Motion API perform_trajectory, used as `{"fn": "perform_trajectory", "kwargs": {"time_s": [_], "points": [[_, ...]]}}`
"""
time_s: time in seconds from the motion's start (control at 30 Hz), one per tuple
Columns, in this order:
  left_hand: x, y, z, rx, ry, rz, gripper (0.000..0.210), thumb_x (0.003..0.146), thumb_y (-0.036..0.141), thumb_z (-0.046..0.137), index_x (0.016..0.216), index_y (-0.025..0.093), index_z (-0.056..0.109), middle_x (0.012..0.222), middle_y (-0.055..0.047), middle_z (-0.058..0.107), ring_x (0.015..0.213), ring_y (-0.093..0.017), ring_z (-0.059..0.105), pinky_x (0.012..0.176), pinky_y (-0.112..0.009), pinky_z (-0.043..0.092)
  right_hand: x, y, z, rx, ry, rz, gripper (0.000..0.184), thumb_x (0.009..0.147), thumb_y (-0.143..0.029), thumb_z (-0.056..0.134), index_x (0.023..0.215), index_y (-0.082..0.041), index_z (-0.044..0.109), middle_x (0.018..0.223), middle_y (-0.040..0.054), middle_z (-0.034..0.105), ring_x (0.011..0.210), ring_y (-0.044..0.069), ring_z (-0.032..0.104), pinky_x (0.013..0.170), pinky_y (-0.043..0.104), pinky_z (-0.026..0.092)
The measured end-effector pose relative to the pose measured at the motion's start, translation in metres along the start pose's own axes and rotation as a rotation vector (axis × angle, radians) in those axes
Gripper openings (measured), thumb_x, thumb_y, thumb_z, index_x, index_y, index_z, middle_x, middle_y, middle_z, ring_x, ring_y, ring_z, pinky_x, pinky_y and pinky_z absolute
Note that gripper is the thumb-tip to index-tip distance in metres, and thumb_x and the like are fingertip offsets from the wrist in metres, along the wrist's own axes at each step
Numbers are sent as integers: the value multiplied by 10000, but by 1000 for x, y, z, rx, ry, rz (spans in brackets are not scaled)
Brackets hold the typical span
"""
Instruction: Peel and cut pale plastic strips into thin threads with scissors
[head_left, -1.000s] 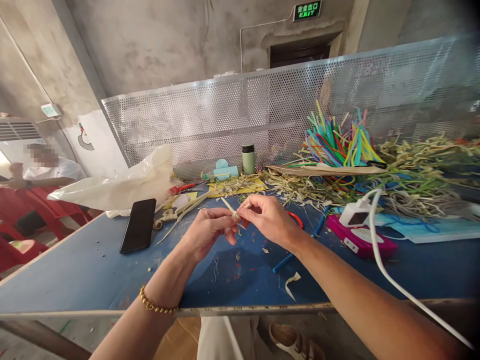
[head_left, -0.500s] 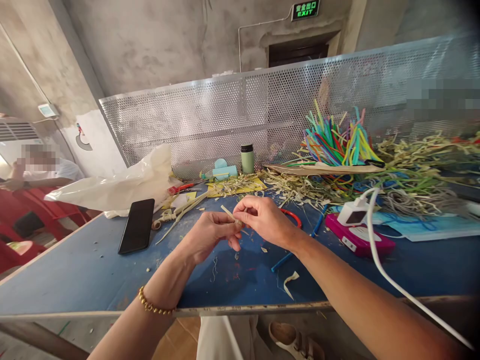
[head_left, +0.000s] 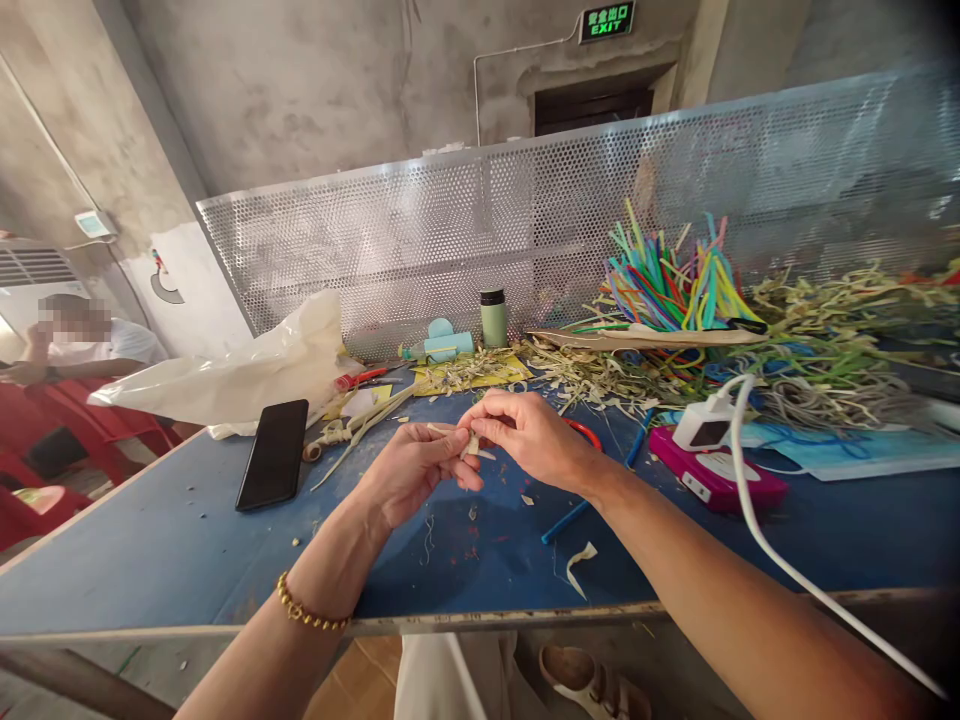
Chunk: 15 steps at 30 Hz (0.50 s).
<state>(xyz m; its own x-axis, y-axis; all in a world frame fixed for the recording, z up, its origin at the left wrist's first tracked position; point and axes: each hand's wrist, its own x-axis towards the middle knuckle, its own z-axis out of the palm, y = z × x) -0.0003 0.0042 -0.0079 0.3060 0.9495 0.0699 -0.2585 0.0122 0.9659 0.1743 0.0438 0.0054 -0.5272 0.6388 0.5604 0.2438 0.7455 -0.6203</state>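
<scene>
Both hands meet over the middle of the blue table [head_left: 180,540]. Between them is a small piece of pale, flat straw-like strip [head_left: 472,446], partly covered by fingers. My left hand [head_left: 412,468] pinches it between thumb and fingers, a gold bead bracelet on that wrist. My right hand [head_left: 517,432] pinches the same strip from the other side, its fingertips touching the left ones. A loose curled scrap of pale strip [head_left: 580,570] lies near the table's front edge. Beyond the left hand lie longer pale strips [head_left: 367,425], knotted at one end.
A black phone [head_left: 273,455] lies at left beside a plastic bag [head_left: 225,385]. Behind stand a green bottle [head_left: 493,320] and colourful pipe cleaners [head_left: 675,275] amid dried strips [head_left: 600,375]. A magenta power strip [head_left: 712,470] with a white cable sits right. Someone sits far left.
The strip's end that pointed up between my hands is now turned down flatter among the fingers. My right hand has shifted slightly left; the left fingers have curled differently around the piece.
</scene>
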Motion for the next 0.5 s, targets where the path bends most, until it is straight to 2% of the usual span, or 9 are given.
{"fn": "perform_trajectory", "kwargs": {"time_s": [0.13,0.2,0.27,0.37,0.5], "points": [[3,1,-1,-6,173,117,237,711,283,798,767,65,726,677,-88,719,547,-159,684,582,-233,500,0,2,1,-215,278,-66,141,888,-183,536,910,-146,670,919,81,681,776,154,600,702,274,445],[5,1,-3,-15,258,143,248,710,285,796,808,66,734,693,-88,725,539,-147,675,566,-226,490,0,2,1,-277,370,-58,127,881,-192,541,902,-139,655,900,83,673,740,152,582,682,275,432],[7,0,-5,-24,315,159,253,704,289,799,824,76,735,717,-83,733,513,-130,656,531,-216,465,-1,1,3,-263,353,-7,142,882,-225,547,828,-144,650,792,55,661,659,138,551,627,267,404],[8,0,-6,-28,352,190,263,701,312,802,841,99,738,819,-88,752,497,-110,639,500,-209,439,-2,0,8,-148,212,84,250,886,-291,552,704,-152,650,585,-3,571,540,115,478,534,253,336],[8,-1,-4,6,337,244,273,727,352,781,876,125,749,928,-90,756,484,-90,621,474,-210,409,-2,-1,15,42,123,162,296,865,-343,580,686,-138,695,513,-28,498,485,91,420,489,241,294]]}}
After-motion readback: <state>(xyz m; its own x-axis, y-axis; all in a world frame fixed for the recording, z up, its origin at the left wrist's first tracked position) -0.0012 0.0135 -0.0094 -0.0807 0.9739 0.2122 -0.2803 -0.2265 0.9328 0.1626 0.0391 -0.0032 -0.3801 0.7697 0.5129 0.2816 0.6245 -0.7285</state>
